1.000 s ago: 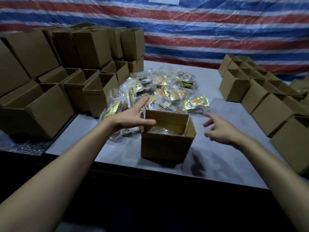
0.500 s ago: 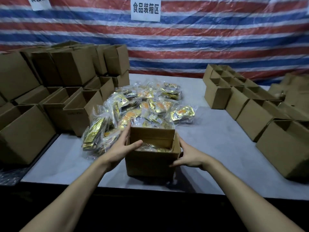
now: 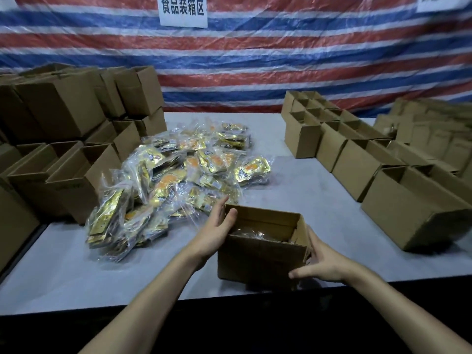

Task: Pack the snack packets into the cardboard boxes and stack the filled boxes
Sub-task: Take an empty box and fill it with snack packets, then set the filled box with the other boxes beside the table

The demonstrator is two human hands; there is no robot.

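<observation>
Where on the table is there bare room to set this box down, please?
Bare table lies between the packets and the right boxes, and along the near edge left of the box in hand. The left boxes and the packets crowd the left half; the right boxes fill the right edge.

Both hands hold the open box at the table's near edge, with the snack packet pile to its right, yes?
No: the head view shows the snack packet pile left of the open box, not right. The left hand and right hand do hold it at the near edge of the table.
</observation>
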